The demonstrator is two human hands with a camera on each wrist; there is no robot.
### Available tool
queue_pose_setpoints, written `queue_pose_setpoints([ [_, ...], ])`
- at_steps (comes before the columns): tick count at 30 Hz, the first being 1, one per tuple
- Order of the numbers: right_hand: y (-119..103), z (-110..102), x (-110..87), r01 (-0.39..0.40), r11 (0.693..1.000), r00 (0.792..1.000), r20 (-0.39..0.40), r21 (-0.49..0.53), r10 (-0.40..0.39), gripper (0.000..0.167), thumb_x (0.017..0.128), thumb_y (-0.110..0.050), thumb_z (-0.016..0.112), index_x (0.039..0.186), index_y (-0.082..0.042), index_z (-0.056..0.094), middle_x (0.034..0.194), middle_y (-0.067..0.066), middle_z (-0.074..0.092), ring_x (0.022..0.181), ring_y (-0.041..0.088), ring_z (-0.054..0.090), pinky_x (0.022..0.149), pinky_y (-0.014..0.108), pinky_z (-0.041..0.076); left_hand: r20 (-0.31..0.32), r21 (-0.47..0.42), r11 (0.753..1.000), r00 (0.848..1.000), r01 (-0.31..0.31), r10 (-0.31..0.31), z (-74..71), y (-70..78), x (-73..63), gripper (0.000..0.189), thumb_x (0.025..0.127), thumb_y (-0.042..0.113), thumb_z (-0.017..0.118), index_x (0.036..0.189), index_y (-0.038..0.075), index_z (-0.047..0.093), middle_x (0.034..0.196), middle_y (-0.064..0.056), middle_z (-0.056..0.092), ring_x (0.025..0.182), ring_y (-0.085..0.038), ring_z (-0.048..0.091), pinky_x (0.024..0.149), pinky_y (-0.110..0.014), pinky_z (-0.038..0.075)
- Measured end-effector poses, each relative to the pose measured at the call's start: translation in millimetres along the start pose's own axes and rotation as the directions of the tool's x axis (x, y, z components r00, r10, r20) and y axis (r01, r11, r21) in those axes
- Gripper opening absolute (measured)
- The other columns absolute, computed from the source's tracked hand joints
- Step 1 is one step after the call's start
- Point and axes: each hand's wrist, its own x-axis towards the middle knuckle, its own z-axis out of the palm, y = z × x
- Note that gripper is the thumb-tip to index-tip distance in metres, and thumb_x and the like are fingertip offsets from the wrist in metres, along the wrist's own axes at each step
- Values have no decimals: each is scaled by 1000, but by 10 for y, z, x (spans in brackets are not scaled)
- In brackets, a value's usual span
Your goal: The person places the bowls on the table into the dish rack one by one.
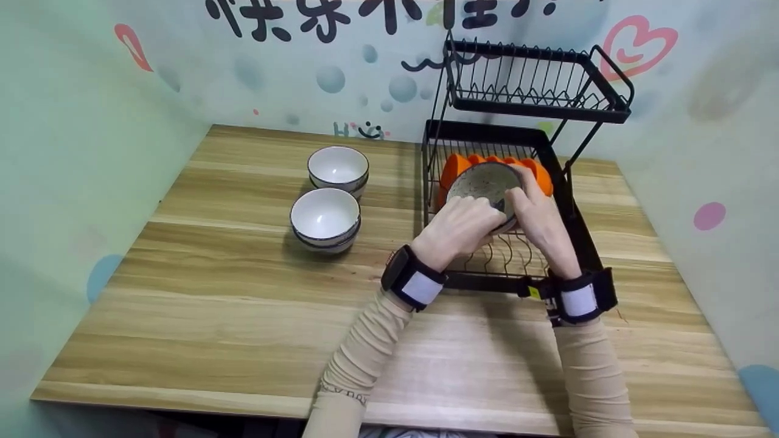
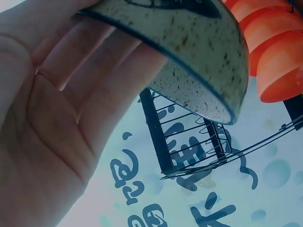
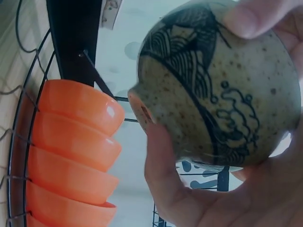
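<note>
Both hands hold one speckled ceramic bowl [image 1: 481,181], tilted above the lower tier of the black dish rack [image 1: 481,281]. My left hand [image 1: 464,224] grips its near left rim, with fingers reaching inside in the left wrist view. From the right, my right hand [image 1: 538,216] holds the same bowl; one digit [image 3: 160,165] lies by the bowl's foot in the right wrist view. Dark blue line drawings cover the outer wall. Just behind, a row of orange bowls [image 3: 73,137] stands on edge in the rack.
Left of the rack are two stacks of white-lined bowls, a front stack [image 1: 325,216] and a back stack [image 1: 338,167]. The rack's upper tier [image 1: 535,109] overhangs the rear of the lower one. A printed wall [image 1: 274,79] rises behind the wooden table [image 1: 213,292].
</note>
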Motion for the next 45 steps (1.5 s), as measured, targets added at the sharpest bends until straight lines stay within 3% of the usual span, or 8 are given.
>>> queue_pose_setpoints([
  [3, -3, 27, -7, 23, 995, 998, -52, -96, -28, 46, 96, -32, 34, 141, -26, 38, 70, 6, 52, 50, 17, 41, 49, 29, 35, 36, -17, 999, 998, 43, -42, 2, -1, 5, 13, 89, 28, 64, 93, 16, 68, 92, -3, 71, 86, -22, 68, 71, -35, 55],
  [5, -3, 55, -4, 18, 989, 997, -78, -145, -29, 44, 96, -33, 34, 139, -26, 40, 59, 0, 37, 44, 15, 35, 46, 29, 32, 64, -28, 996, 995, 82, -80, 9, -6, 2, 17, 88, 31, 66, 95, 15, 69, 94, -4, 70, 87, -23, 68, 72, -35, 56],
  [11, 19, 144, 6, -2, 973, 991, -134, -231, -29, 44, 93, -36, 35, 135, -22, 43, 69, 9, 48, 61, 28, 49, 55, 34, 37, 182, -92, 966, 958, 241, -222, 98, -94, 14, 34, 82, 41, 71, 97, 10, 71, 97, -6, 69, 88, -23, 68, 74, -36, 56],
  [21, 54, 176, -13, -57, 934, 990, -140, -354, 8, 47, 92, -43, 38, 133, -21, 43, 111, 31, 60, 94, 50, 59, 73, 55, 45, 277, -70, 851, 829, 521, -485, 286, -269, 16, 22, 89, 18, 61, 106, 12, 72, 111, -6, 70, 100, -25, 68, 79, -40, 56],
  [26, 31, 179, -36, -51, 908, 995, -97, -416, 12, 50, 92, -48, 38, 134, -20, 42, 108, 33, 60, 88, 50, 60, 66, 53, 45, 355, -10, 798, 748, 602, -560, 310, -319, 10, 26, 91, 14, 54, 112, 16, 70, 119, -4, 67, 107, -23, 65, 82, -37, 55],
  [29, 29, 192, -47, -32, 900, 997, -82, -435, -5, 52, 93, -51, 39, 132, -17, 43, 103, 33, 61, 84, 51, 61, 62, 53, 46, 379, 3, 775, 716, 632, -586, 328, -338, 8, 28, 92, 15, 53, 115, 17, 69, 122, -3, 66, 110, -23, 64, 82, -36, 55],
  [36, 35, 240, -43, 23, 882, 998, -41, -471, -48, 52, 95, -52, 39, 127, -12, 45, 89, 32, 61, 76, 48, 62, 58, 51, 46, 382, 10, 743, 684, 669, -622, 348, -344, -5, 28, 93, 16, 51, 116, 18, 68, 123, -3, 65, 109, -22, 65, 79, -35, 55],
  [45, -8, 264, -12, 29, 843, 998, 57, -537, 3, 46, 94, -52, 36, 116, -12, 44, 84, 29, 59, 71, 45, 60, 53, 47, 44, 369, 17, 746, 689, 666, -624, 348, -326, -1, 29, 92, 15, 52, 116, 19, 68, 121, -2, 67, 105, -22, 66, 77, -34, 54],
])
